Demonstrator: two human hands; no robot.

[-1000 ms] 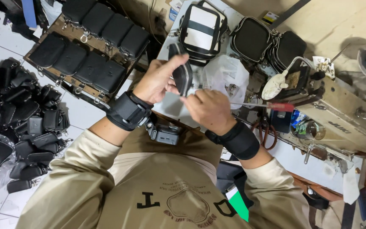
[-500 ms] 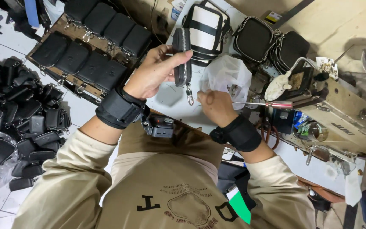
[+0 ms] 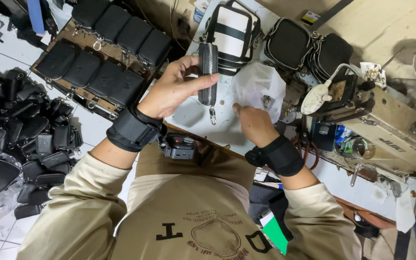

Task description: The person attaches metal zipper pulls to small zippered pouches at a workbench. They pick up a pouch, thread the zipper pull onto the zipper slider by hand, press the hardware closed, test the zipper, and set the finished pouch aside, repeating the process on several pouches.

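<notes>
Pouch (image 3: 208, 72), small, black and zipped, stands upright near top centre, pinched between the thumb and fingers of the left hand (image 3: 174, 89); its metal pull dangles below. Right hand (image 3: 251, 123), just right of centre, rests loosely curled on the white table (image 3: 193, 118), fingertips at a clear plastic bag (image 3: 258, 86), holding nothing visible. Black pouches fill a tray (image 3: 66, 36) at upper left.
</notes>
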